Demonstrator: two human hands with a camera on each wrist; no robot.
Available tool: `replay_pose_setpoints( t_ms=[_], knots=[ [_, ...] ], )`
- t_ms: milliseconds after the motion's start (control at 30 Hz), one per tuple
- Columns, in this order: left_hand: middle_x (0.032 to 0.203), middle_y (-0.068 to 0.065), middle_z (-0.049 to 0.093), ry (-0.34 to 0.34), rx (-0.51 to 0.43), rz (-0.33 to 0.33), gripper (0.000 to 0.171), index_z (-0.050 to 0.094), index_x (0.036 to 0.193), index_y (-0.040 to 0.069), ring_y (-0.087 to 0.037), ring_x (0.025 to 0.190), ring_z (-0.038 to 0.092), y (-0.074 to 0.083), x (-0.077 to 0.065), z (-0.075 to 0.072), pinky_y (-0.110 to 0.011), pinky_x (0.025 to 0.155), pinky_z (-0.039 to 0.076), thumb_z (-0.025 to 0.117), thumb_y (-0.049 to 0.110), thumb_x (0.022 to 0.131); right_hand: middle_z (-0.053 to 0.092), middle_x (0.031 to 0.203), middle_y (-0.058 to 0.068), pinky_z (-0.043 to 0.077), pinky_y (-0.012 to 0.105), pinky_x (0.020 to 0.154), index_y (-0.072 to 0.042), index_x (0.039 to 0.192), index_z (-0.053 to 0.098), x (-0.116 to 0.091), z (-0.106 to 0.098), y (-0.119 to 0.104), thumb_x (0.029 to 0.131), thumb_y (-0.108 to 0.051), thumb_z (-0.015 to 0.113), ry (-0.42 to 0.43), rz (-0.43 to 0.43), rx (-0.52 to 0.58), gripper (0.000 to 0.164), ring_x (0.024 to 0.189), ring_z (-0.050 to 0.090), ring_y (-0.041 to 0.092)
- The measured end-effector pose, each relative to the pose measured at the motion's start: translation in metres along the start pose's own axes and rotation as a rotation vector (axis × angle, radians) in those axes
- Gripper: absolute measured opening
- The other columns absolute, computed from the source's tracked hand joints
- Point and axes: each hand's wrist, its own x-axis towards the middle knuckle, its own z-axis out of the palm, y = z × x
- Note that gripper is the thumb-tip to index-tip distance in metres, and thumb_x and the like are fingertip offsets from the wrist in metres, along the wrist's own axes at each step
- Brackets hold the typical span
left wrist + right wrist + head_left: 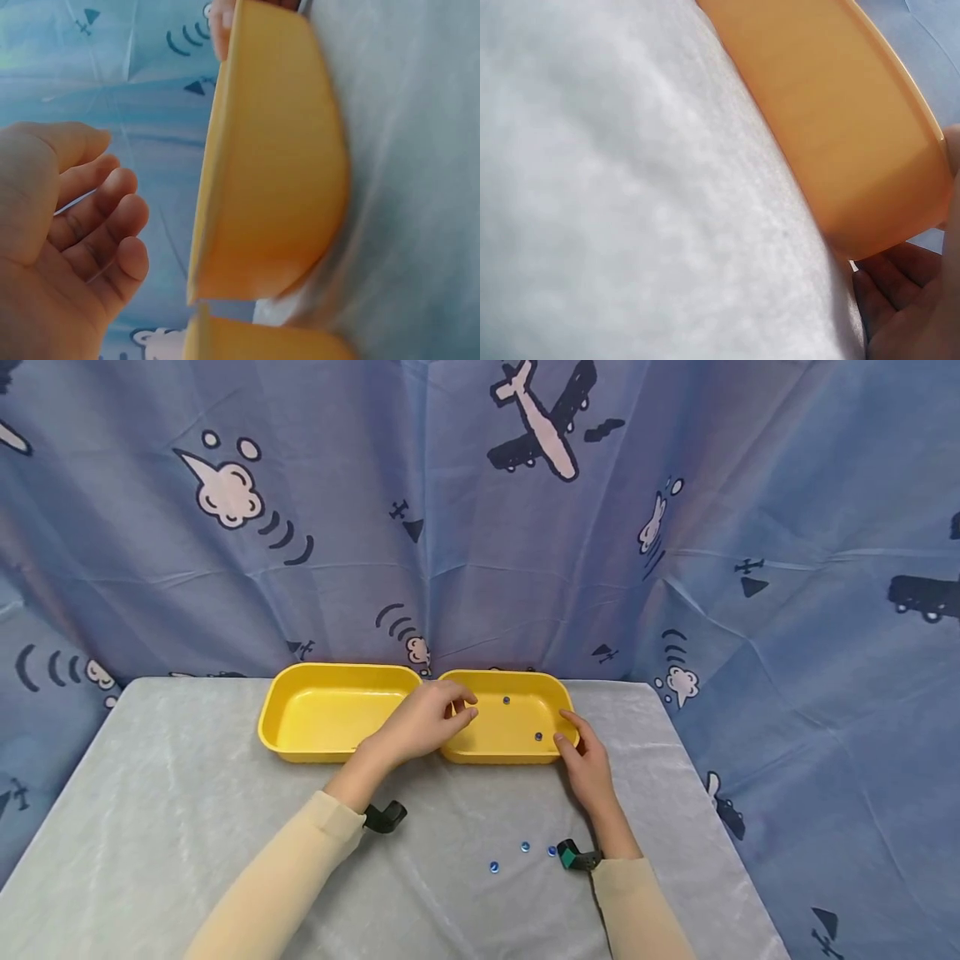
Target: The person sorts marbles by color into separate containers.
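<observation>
Two shallow yellow trays stand side by side at the back of the table. My left hand hovers over the gap between them, fingers loosely bent towards the right tray; in the left wrist view nothing lies between those fingers. With my right hand I hold the right tray's right end, thumb over the rim and other fingers along the outside wall. Inside that tray lie two small blue beads, one bead towards the back and another bead near my right thumb.
The left tray shows a bare floor, partly hidden by my left hand. Three more blue beads lie on the grey-covered table, close to the right wrist's camera. A blue curtain hangs behind the table and along its right side.
</observation>
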Motion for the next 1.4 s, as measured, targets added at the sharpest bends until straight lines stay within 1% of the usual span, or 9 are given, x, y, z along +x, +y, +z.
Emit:
replay_pose_setpoints(
  t_ms=[200, 400, 467, 633, 800, 900, 1033, 1167, 1400],
  knots=[
    [0.094, 0.005, 0.069, -0.025, -0.020, 0.033, 0.017, 0.080, 0.116, 0.009, -0.013, 0.084, 0.061, 0.006, -0.017, 0.014, -0.031, 0.076, 0.056, 0.074, 0.022, 0.106, 0.046, 0.169, 0.007, 0.036, 0.052, 0.127, -0.015, 0.159, 0.056, -0.001, 0.000, 0.003, 0.113, -0.032, 0.060, -0.001, 0.003, 0.002, 0.049, 0.154, 0.044, 0.026],
    [0.094, 0.005, 0.069, -0.009, -0.013, 0.105, 0.016, 0.080, 0.116, 0.007, -0.011, 0.084, 0.061, 0.014, -0.032, 0.026, -0.028, 0.076, 0.056, 0.075, 0.019, 0.106, 0.045, 0.170, 0.008, 0.035, 0.052, 0.128, -0.016, 0.160, 0.054, 0.001, -0.001, 0.000, 0.114, -0.031, 0.059, -0.008, -0.001, -0.010, 0.049, 0.154, 0.044, 0.027],
    [0.095, 0.006, 0.068, -0.003, -0.011, 0.124, 0.015, 0.080, 0.116, 0.009, -0.010, 0.085, 0.061, 0.018, -0.037, 0.030, -0.027, 0.076, 0.056, 0.075, 0.019, 0.106, 0.045, 0.170, 0.008, 0.035, 0.052, 0.128, -0.016, 0.161, 0.054, 0.002, -0.001, -0.002, 0.114, -0.030, 0.059, -0.009, -0.007, -0.008, 0.049, 0.154, 0.044, 0.027],
    [0.096, 0.008, 0.067, -0.014, -0.041, 0.151, 0.014, 0.079, 0.116, 0.011, -0.009, 0.086, 0.061, 0.027, -0.049, 0.039, -0.026, 0.077, 0.055, 0.074, 0.021, 0.107, 0.045, 0.169, 0.008, 0.035, 0.052, 0.128, -0.015, 0.160, 0.054, 0.003, -0.001, -0.003, 0.114, -0.031, 0.059, -0.008, -0.010, -0.011, 0.049, 0.154, 0.044, 0.027],
    [0.094, 0.009, 0.067, -0.053, -0.107, 0.147, 0.015, 0.079, 0.118, 0.011, -0.009, 0.085, 0.062, 0.035, -0.060, 0.045, -0.024, 0.075, 0.055, 0.074, 0.019, 0.107, 0.045, 0.170, 0.008, 0.034, 0.051, 0.128, -0.014, 0.160, 0.055, 0.002, 0.000, -0.002, 0.114, -0.029, 0.060, -0.007, -0.022, -0.006, 0.048, 0.155, 0.042, 0.026],
    [0.094, 0.010, 0.066, -0.072, -0.118, 0.144, 0.015, 0.079, 0.119, 0.013, -0.007, 0.084, 0.061, 0.039, -0.066, 0.049, -0.023, 0.075, 0.054, 0.074, 0.020, 0.107, 0.045, 0.170, 0.008, 0.034, 0.051, 0.128, -0.014, 0.159, 0.055, 0.001, 0.000, -0.001, 0.114, -0.029, 0.060, -0.005, -0.021, -0.002, 0.048, 0.156, 0.042, 0.026],
    [0.095, 0.010, 0.066, -0.096, -0.121, 0.161, 0.016, 0.079, 0.120, 0.014, -0.005, 0.083, 0.060, 0.042, -0.072, 0.055, -0.022, 0.075, 0.054, 0.073, 0.021, 0.108, 0.045, 0.170, 0.008, 0.034, 0.052, 0.128, -0.014, 0.160, 0.055, 0.002, 0.000, 0.000, 0.114, -0.029, 0.060, -0.004, -0.014, -0.002, 0.048, 0.157, 0.041, 0.027],
    [0.096, 0.010, 0.066, -0.148, -0.128, 0.171, 0.018, 0.079, 0.122, 0.012, -0.003, 0.082, 0.059, 0.044, -0.076, 0.062, -0.020, 0.076, 0.053, 0.072, 0.023, 0.109, 0.044, 0.170, 0.008, 0.033, 0.051, 0.129, -0.015, 0.160, 0.055, 0.002, 0.001, 0.002, 0.114, -0.029, 0.060, -0.001, -0.012, -0.011, 0.048, 0.158, 0.040, 0.026],
    [0.094, 0.011, 0.064, -0.253, -0.117, 0.155, 0.021, 0.079, 0.121, 0.008, -0.003, 0.079, 0.057, 0.047, -0.082, 0.073, -0.018, 0.073, 0.050, 0.075, 0.023, 0.107, 0.044, 0.171, 0.007, 0.033, 0.050, 0.129, -0.016, 0.160, 0.055, 0.001, 0.001, 0.001, 0.114, -0.030, 0.060, 0.004, -0.003, -0.018, 0.049, 0.157, 0.041, 0.027]
  ],
)
